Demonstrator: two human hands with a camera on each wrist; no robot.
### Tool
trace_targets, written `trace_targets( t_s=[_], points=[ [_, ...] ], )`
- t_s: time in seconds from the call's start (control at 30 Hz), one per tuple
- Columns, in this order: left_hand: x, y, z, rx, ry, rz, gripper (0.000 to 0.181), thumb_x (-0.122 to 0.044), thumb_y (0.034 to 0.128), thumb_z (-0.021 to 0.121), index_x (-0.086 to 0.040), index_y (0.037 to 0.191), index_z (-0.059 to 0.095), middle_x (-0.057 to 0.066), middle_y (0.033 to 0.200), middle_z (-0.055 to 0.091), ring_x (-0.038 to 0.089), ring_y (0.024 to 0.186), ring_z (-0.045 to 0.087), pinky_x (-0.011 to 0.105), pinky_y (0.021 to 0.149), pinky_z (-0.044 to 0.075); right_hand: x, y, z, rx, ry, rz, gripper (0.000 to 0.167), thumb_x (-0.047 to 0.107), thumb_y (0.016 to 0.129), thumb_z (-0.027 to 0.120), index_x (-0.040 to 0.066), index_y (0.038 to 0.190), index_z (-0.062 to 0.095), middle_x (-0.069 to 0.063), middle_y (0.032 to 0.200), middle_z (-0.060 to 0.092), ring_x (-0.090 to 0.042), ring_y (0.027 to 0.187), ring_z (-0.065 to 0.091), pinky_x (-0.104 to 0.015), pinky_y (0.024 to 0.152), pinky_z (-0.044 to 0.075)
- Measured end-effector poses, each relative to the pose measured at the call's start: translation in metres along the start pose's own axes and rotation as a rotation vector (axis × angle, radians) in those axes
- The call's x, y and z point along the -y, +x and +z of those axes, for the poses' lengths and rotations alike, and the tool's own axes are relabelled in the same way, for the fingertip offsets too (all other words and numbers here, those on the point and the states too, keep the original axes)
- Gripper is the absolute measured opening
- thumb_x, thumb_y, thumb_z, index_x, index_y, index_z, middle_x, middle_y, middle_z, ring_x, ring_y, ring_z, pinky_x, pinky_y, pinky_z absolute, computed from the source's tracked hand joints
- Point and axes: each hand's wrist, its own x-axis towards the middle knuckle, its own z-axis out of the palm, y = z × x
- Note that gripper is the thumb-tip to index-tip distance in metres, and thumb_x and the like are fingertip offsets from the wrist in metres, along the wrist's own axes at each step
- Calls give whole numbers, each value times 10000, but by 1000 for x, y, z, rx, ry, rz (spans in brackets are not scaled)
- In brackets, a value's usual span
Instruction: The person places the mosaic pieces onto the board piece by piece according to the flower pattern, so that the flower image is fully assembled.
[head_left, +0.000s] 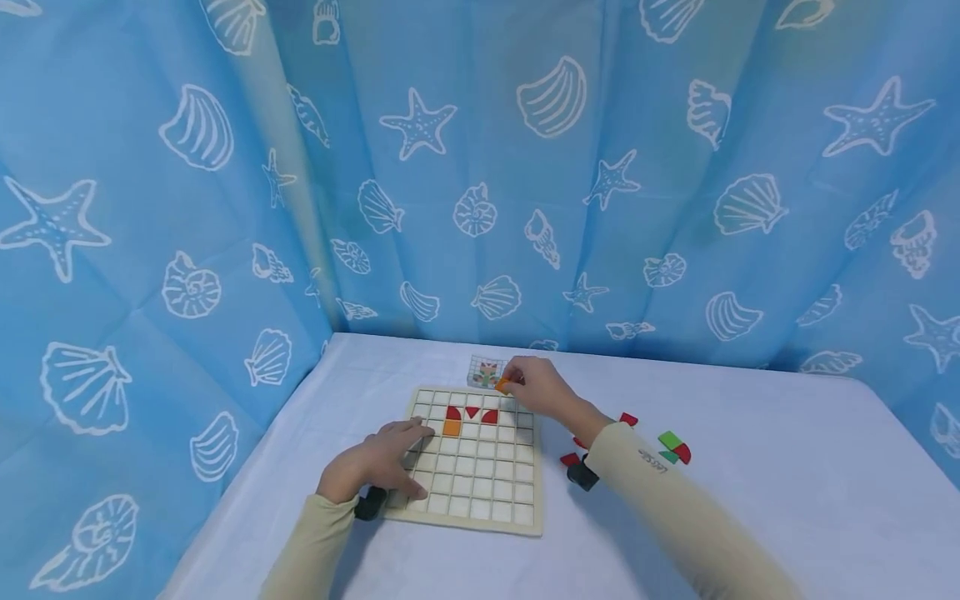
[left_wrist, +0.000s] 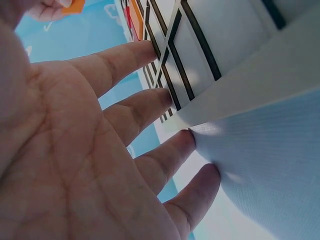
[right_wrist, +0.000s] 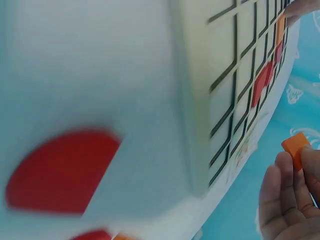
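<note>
Orange tile (right_wrist: 295, 146) pinched in right hand (head_left: 536, 385) near board's (head_left: 483, 468) far edge; left hand (head_left: 384, 458) spread at left edge, likely steadying.

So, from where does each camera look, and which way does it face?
Head: worn on the head, facing forward and down at the cream, white-celled grid board; left hand, right hand and beige sleeves show.
Left wrist: on that wrist, facing the palm, spread fingers and board's edge.
Right wrist: on that wrist, facing a red curved piece, the board and its own fingers.
Both wrist views share the board and small flat orange tile in the right hand.
</note>
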Motion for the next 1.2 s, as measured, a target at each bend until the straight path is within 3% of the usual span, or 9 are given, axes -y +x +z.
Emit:
trace_targets(
  t_s=[0.2, 0.57, 0.77, 1.0, 1.2],
  points=[
    [1, -4, -3, 4, -5, -3, 868, -296, 716, 891, -144, 1456, 462, 116, 1603, 313, 346, 1481, 255, 623, 1149, 261, 19, 4, 15, 85, 17, -8, 80, 145, 959, 647, 101, 1005, 696, -13, 953, 674, -143, 873, 606, -312, 766, 533],
    [3, -1, -1, 16, 6, -3, 882, -332, 706, 896, -157, 1455, 462, 122, 1601, 315, 348, 1481, 258, 660, 1143, 242, 29, 0, 31, 181, 102, -74, 82, 68, 948, 635, 75, 1012, 686, -19, 899, 658, -132, 811, 587, -298, 719, 520],
    [2, 0, -2, 11, 2, -12, 877, -319, 710, 894, -167, 1458, 461, 105, 1605, 312, 335, 1481, 258, 643, 1150, 250, 37, -2, 32, 186, 96, -89, 86, 31, 929, 635, 63, 993, 683, -23, 889, 663, -135, 807, 584, -321, 766, 536],
    [1, -2, -4, 5, 4, 1, 872, -312, 707, 897, -152, 1450, 467, 119, 1601, 316, 347, 1480, 259, 658, 1141, 249, 36, -2, 37, 232, 82, -60, 52, 35, 893, 698, 55, 921, 659, -8, 818, 641, -117, 752, 572, -283, 717, 513],
    [3, -2, -2, 8, 3, 8, 869, -303, 724, 886, -143, 1461, 455, 127, 1605, 306, 351, 1485, 249, 662, 1148, 230, 35, -2, 41, 219, 51, -57, 45, 62, 881, 725, 53, 883, 681, -5, 813, 665, -116, 760, 597, -289, 717, 532]
  ],
)
